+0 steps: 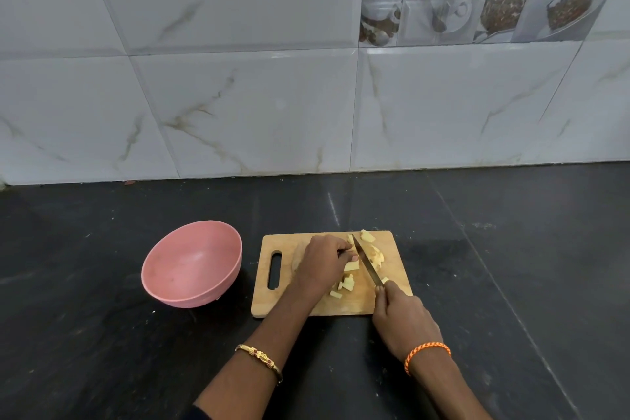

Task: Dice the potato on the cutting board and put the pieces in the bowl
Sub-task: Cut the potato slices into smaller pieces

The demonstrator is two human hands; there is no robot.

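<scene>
A wooden cutting board (306, 303) with a handle slot lies on the dark counter. My left hand (322, 261) holds down a potato piece (351, 266) with curled fingers; part of the potato is hidden under the hand. My right hand (402, 314) grips the handle of a knife (366, 261), whose blade slants across the board just right of my left fingers. A larger cut potato chunk (376, 256) lies right of the blade. Several small yellow pieces (346, 285) are scattered on the board. A pink bowl (191, 264) with nothing visible inside stands left of the board.
The black stone counter (511, 266) stretches around the board and bowl. A marble-patterned tiled wall (272, 112) rises behind it.
</scene>
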